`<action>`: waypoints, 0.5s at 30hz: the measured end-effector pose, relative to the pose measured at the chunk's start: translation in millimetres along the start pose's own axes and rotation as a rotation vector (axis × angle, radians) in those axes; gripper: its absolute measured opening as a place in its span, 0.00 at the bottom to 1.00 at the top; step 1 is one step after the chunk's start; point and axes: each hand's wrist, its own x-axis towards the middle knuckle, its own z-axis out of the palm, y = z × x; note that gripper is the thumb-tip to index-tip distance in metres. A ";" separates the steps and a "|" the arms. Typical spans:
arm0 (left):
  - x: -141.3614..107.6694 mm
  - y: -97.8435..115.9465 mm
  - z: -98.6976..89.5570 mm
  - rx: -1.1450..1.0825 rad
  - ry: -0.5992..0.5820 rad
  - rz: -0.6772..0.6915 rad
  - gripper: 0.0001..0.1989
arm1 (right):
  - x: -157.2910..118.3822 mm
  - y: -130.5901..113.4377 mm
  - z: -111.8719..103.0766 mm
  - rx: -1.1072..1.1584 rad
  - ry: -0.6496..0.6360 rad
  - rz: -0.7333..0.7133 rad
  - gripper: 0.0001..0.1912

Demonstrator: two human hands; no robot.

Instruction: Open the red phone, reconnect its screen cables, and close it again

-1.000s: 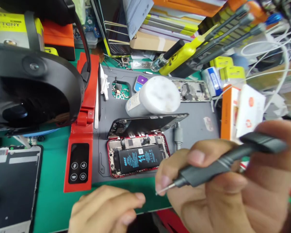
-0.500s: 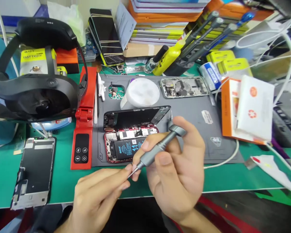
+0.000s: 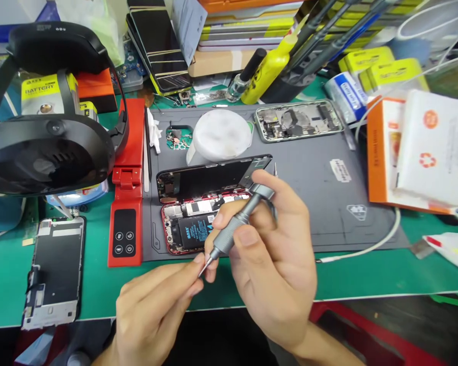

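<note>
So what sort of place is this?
Probably a phone repair workshop: a red-framed phone lies open with its battery showing, another opened phone lies on the grey mat, and the right hand holds a screwdriver.

"BATTERY" [image 3: 39, 89] on yellow box [image 3: 44, 100]; recycling sign [image 3: 427, 160] on white box [image 3: 437, 140].

Screwdriver [image 3: 229, 235] grey. Phone frame [image 3: 164, 227] red, battery [image 3: 194, 232] black with blue print. Mat [image 3: 305, 188] dark grey, white markings. Bench top [image 3: 351, 277] green. Bottle [image 3: 263, 76] yellow, black marks. Stand [image 3: 130, 147] red.
</note>
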 end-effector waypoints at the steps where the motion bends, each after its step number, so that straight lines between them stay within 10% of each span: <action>1: 0.4 0.0 0.0 -0.006 -0.003 0.001 0.21 | 0.3 -0.2 0.2 0.008 0.004 0.012 0.22; 15: 4.3 1.4 -1.3 -0.069 -0.010 -0.028 0.17 | 2.4 3.3 -3.1 0.011 -0.038 0.060 0.21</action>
